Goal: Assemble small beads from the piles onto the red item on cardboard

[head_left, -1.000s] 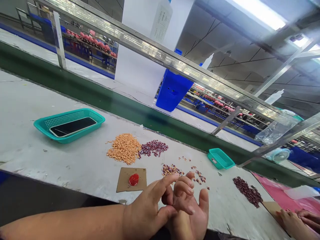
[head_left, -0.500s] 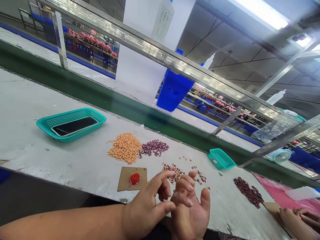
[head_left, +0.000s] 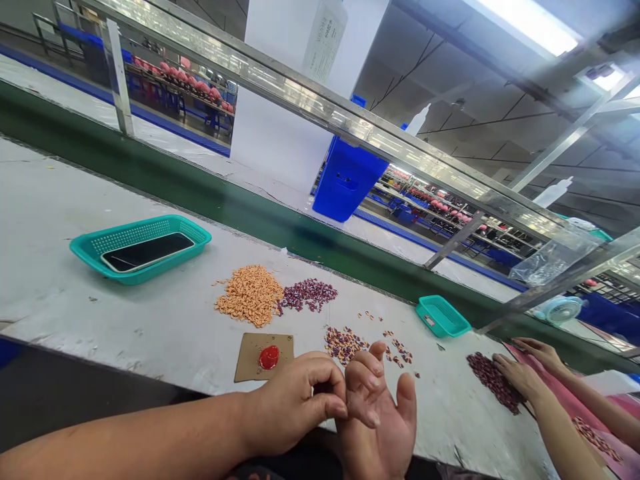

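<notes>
My left hand (head_left: 293, 403) curls nearly shut, anything it pinches hidden, beside my open, empty right hand (head_left: 380, 420), the red dab (head_left: 269, 357) on cardboard (head_left: 249, 352) placed within easy reach

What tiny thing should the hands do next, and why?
Maybe lower the open right hand to the pile of small speckled pieces. Its fingers are spread and seem to hold nothing, and that pile lies just past its fingertips, nearer than the orange pile.

Cardboard square (head_left: 264, 357) matt, rough; teal basket (head_left: 85, 252) smooth plastic; bench top (head_left: 100, 327) scuffed, seemingly painted metal.
</notes>
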The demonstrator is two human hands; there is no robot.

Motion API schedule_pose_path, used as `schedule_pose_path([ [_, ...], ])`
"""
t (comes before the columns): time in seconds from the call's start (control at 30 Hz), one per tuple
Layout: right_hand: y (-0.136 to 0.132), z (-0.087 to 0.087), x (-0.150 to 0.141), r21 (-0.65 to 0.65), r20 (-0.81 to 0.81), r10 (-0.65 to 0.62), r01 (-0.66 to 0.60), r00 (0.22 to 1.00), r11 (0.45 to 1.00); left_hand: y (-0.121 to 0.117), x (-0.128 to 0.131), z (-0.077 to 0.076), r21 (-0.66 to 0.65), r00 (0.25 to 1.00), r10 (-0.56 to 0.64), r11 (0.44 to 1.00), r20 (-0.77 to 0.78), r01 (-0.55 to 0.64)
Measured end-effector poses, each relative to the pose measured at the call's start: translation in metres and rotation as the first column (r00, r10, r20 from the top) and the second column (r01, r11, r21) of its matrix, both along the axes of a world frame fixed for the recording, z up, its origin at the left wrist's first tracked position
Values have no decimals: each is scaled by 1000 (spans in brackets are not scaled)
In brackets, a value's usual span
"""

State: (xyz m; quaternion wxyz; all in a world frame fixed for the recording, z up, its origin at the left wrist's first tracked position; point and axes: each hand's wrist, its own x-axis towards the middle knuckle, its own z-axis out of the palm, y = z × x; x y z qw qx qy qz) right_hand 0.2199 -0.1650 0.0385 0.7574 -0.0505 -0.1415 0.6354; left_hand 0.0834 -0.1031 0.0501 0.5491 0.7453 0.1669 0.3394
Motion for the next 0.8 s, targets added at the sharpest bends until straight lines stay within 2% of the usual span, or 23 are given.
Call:
schedule_pose_path([
  [0.17,0,-1,-2,24,-5,31,-31,999,999,-3,-2,-5,113,998,-32,993,46,26],
  [0.37,2,1,-6,7,-13,-20,20,1000,1000,-8,-1,-11,178,997,48,982,67,-59],
  [0.5,3,1,-4,-1,-13,-56,56,998,998,-12,0,-14,143,995,94,985,42,-99],
  [0.67,5,2,5,-2,-133,-70,70,989,998,-12,0,-16,61,992,120,991,40,-122],
  [0.8,3,3,9,10,-172,-56,58,984,998,-9,0,-15,-2,992,70,998,101,-70],
])
